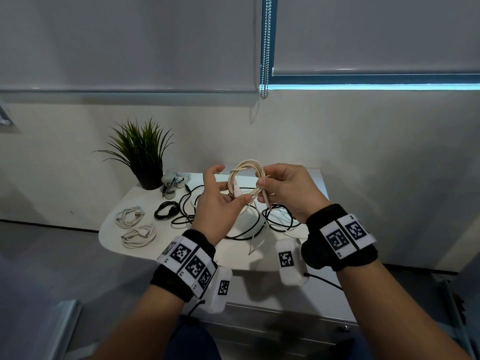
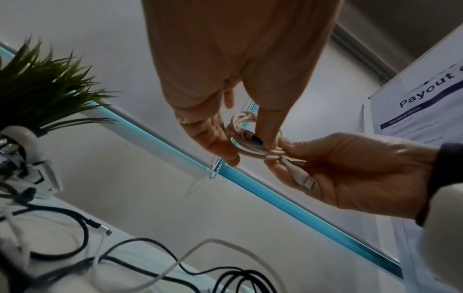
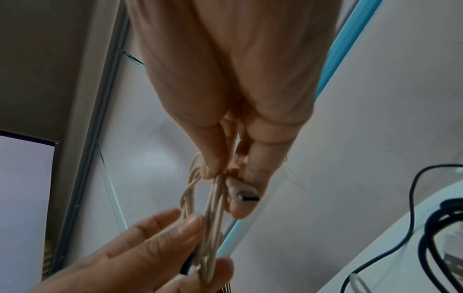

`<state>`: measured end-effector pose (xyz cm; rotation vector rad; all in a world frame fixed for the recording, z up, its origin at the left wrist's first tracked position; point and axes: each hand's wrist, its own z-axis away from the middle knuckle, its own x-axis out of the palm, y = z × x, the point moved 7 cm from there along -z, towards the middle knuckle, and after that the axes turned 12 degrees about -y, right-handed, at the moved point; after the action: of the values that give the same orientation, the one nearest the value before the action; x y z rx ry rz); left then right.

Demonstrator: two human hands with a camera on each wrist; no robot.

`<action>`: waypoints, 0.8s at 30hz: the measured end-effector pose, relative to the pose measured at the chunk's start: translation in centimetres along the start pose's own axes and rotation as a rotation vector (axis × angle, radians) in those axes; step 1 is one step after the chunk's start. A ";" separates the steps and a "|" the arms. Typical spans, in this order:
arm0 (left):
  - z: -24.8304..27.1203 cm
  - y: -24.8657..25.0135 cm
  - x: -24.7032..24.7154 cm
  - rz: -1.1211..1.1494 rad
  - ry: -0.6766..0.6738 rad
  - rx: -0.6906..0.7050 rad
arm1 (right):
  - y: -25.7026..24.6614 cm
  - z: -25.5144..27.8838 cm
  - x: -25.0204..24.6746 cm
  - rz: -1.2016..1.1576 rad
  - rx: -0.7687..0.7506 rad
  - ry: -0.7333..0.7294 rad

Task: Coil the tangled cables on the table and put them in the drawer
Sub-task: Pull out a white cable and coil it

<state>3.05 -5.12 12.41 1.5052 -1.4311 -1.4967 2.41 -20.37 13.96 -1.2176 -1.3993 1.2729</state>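
Above white table (image 1: 145, 203), both hands' fingers (image 1: 241, 200) pinch a cream cable (image 1: 246, 175) coiled in loops.

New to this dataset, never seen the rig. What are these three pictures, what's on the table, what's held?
No robot: a person wears black wristbands with square markers and small cameras. One picture comes from a head camera, the other two look along each hand.

The left hand and right hand both hold a cream cable wound into a small coil above the white rounded table.

On the table lie two coiled white cables, a coiled black cable, a loose tangle of black and white cables, a green potted plant and a pale stapler.
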 end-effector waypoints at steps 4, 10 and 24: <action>-0.2 0.6 -0.4 -0.019 -0.029 0.086 | 0.5 -0.3 0.0 0.057 0.043 -0.002; 0.0 -0.9 -2.3 0.071 0.011 0.047 | 2.0 -1.0 0.3 0.014 0.052 0.094; 5.9 -10.9 -10.4 0.004 0.135 -0.377 | 9.8 -3.8 12.6 0.222 0.312 -0.302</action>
<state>2.69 9.02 4.51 1.3387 -1.0056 -1.5290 5.32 -7.36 4.47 -1.0150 -1.2317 1.8162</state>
